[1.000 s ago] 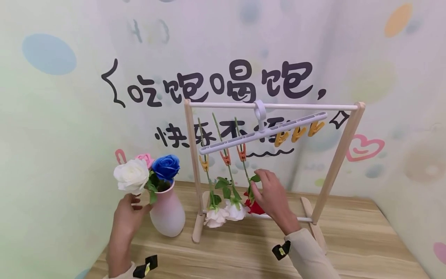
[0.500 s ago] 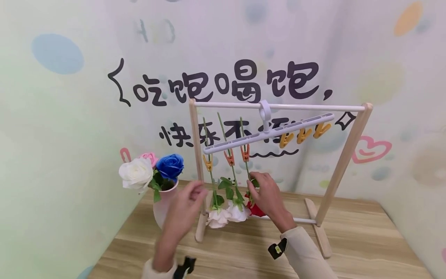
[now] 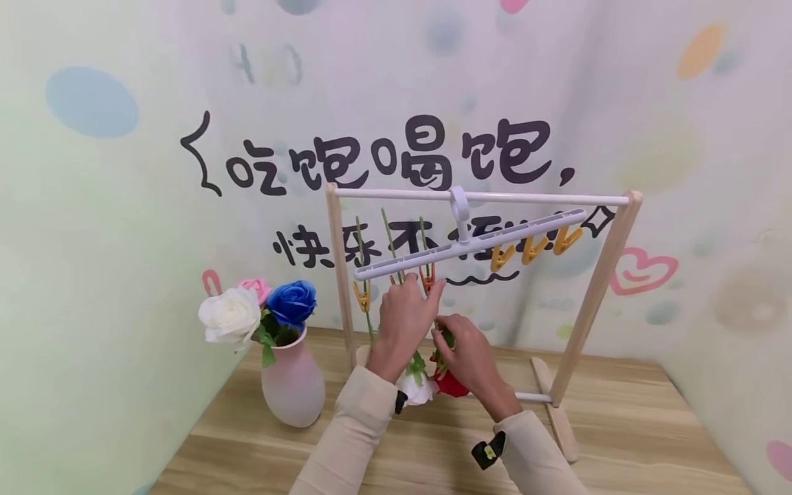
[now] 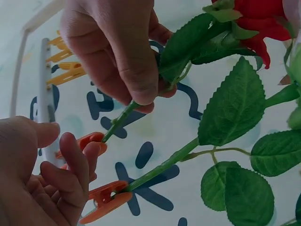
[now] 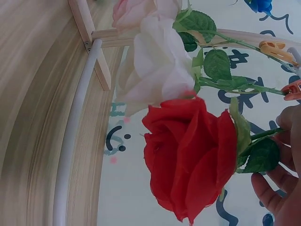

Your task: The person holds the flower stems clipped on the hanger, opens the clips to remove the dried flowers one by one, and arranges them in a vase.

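My right hand (image 3: 473, 357) pinches the green stem (image 4: 120, 123) of an upside-down red rose (image 5: 188, 157) just above its leaves. An orange clip (image 3: 428, 277) on the white hanger (image 3: 427, 256) grips that stem higher up. Beside this clip is my left hand (image 3: 402, 320), thumb apart and fingers loosely bent, fingertips right at the clip in the left wrist view. A second orange clip (image 4: 106, 201) holds a white rose (image 3: 417, 390). From a yellow clip (image 3: 362, 297) hangs a pale pink rose (image 5: 127, 14), hidden behind my left arm in the head view.
A wooden rack (image 3: 334, 268) with white rods carries the tilted hanger. Several yellow clips (image 3: 531, 249) hang on its right half. To the left stands a pink-white vase (image 3: 293, 385) with white, pink and blue roses (image 3: 292, 302). Wood-grain table (image 3: 433, 454) lies beneath.
My left hand has left the vase side and moved right and up to the orange clip above the red rose. My right hand stays on the red rose's stem.
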